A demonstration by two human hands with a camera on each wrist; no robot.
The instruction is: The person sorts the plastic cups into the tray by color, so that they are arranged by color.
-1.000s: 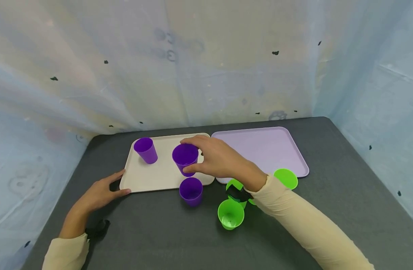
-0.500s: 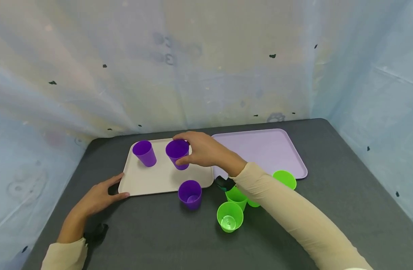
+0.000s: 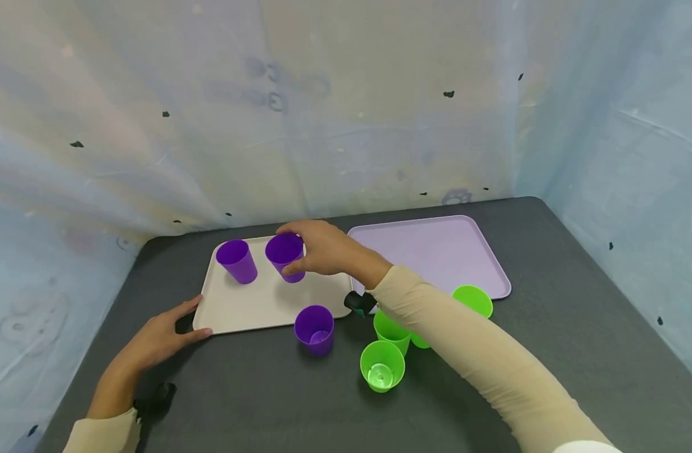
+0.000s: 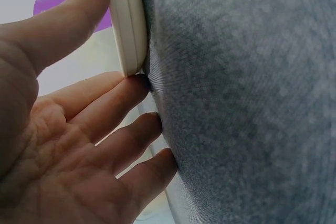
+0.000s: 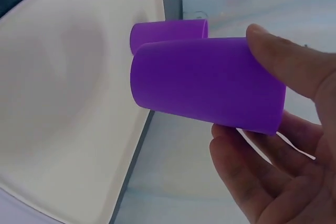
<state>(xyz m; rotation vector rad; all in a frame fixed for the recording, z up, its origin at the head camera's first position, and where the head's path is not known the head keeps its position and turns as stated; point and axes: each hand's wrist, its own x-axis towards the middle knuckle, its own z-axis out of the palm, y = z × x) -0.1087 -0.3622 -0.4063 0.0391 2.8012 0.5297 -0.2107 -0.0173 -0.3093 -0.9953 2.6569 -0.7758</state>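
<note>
A purple cup [image 3: 282,250] is gripped in the right hand [image 3: 322,247].

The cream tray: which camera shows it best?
The head view: it shows most of the cream tray, though the right hand and its purple cup hide parts. The left wrist view shows only an edge, touched by the left hand; the right wrist view shows a larger stretch, cropped.
</note>
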